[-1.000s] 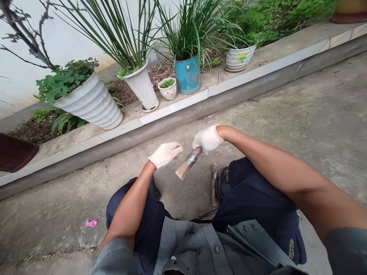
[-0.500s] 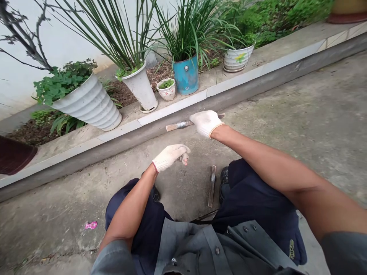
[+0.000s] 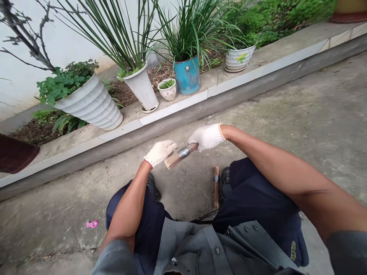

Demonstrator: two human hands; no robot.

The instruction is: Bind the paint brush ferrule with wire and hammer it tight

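My right hand [image 3: 208,137], in a white knitted glove, is closed around one end of a wooden stick [image 3: 173,160] with silvery wire [image 3: 185,151] wound about its middle. The stick is off the ground and slants down to the left. My left hand [image 3: 161,152], also gloved, is beside the stick's free end with its fingers stretched towards the wire; it looks open, and whether the fingertips touch the wood I cannot tell. A second wire-wound stick [image 3: 216,193] lies on the concrete against my right shoe [image 3: 225,183].
A low tiled ledge [image 3: 174,110] runs across in front. On it stand a ribbed white pot [image 3: 94,105], a tall white pot [image 3: 143,88], a small pot [image 3: 168,93] and a blue bucket [image 3: 187,78] of plants. A pink scrap [image 3: 92,224] lies on the left.
My right hand has brought the held stick nearer to me and tilted it. My left hand has shifted left and up, opening its fingers. The second stick has turned slightly towards my right shoe.
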